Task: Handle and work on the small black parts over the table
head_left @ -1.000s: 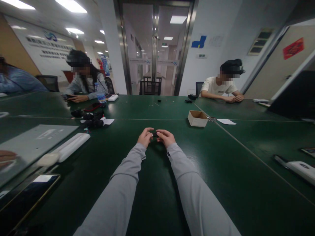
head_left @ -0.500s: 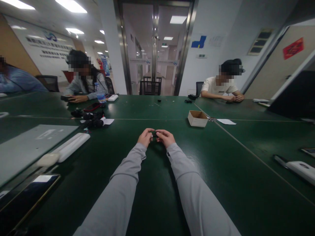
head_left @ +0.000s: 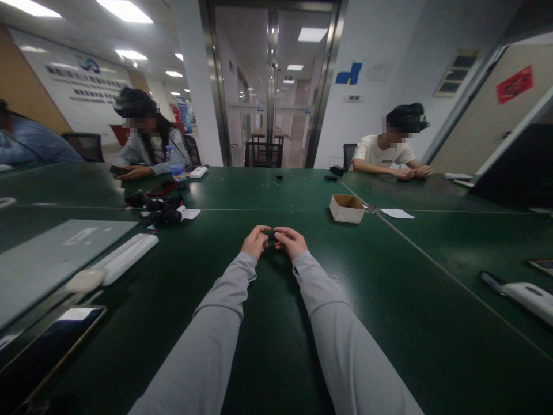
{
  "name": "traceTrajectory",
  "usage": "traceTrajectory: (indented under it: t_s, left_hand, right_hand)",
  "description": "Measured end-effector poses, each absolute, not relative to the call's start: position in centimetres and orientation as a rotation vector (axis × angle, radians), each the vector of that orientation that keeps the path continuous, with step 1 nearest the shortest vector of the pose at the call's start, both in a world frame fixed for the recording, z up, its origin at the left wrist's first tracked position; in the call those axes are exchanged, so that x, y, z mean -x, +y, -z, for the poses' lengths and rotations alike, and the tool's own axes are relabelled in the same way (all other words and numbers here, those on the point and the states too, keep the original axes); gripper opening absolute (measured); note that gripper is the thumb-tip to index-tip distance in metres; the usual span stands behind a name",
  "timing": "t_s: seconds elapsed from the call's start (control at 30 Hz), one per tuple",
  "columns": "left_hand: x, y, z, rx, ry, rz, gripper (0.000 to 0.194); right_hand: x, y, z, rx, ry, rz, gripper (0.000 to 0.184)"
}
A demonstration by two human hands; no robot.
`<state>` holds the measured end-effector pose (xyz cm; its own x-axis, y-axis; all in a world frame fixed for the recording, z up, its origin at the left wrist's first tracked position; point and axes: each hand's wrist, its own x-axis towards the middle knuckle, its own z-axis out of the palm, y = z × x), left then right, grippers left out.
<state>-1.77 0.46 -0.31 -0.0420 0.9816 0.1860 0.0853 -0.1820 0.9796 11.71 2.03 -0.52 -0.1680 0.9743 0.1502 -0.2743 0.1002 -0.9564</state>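
Observation:
Both my arms, in grey sleeves, reach out over the green table (head_left: 276, 323). My left hand (head_left: 256, 241) and my right hand (head_left: 291, 242) meet in front of me, fingertips bent towards each other. Between them they grip a small dark object (head_left: 271, 235), and its kind is too small to make out. The left fingers close on its left end and the right thumb and fingers pinch its right end. Much of the object is hidden behind the fingertips.
An open cardboard box (head_left: 348, 216) stands beyond my right hand. Black gear (head_left: 162, 210) and a bottle (head_left: 176, 167) are at the far left. Nearer lie a grey panel (head_left: 56, 253), a white long case (head_left: 129, 259) and a phone (head_left: 52, 351). Two people sit across the table, another at far left.
My hands stay almost where they were, with only a slight shift of the small dark object between the fingertips. Across the table, the right-hand person's hands have moved a little.

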Motion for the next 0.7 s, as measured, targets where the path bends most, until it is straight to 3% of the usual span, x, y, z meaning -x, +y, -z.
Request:
traceTrajectory:
  t_s: [0.7]
  left_hand:
    - [1.82, 0.3, 0.18, -1.367, 1.246, -1.348, 0.025]
  right_hand:
    - [-11.88, 2.1, 0.66, 0.799, -1.193, -1.375, 0.037]
